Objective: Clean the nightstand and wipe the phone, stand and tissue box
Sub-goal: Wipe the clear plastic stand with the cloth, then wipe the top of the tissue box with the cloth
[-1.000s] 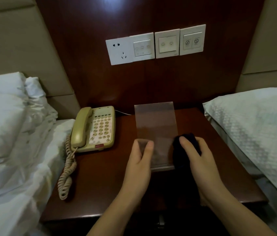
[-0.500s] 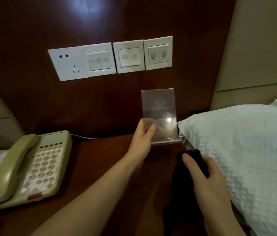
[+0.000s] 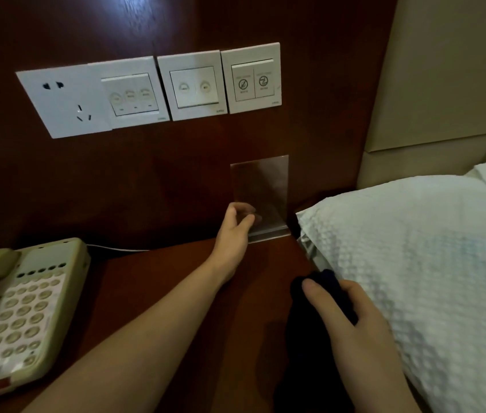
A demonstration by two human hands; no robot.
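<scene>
A clear acrylic stand (image 3: 265, 186) stands upright at the back right corner of the dark wooden nightstand (image 3: 176, 281), against the wall panel. My left hand (image 3: 234, 234) pinches its lower left edge, thumb in front and fingers behind. My right hand (image 3: 352, 323) grips a dark cloth (image 3: 319, 289) that rests on the nightstand near its right edge. A beige corded phone (image 3: 18, 311) sits at the left of the nightstand. No tissue box is in view.
A white socket and several switch plates (image 3: 152, 87) are fixed to the wood wall panel above. A white textured pillow (image 3: 414, 263) presses against the nightstand's right edge. A padded headboard (image 3: 450, 70) rises behind it. A thin phone cord (image 3: 119, 249) runs along the back.
My left hand has carried the acrylic stand from the middle of the nightstand to the back right corner. My view has swung right and closer. My right hand still holds the cloth.
</scene>
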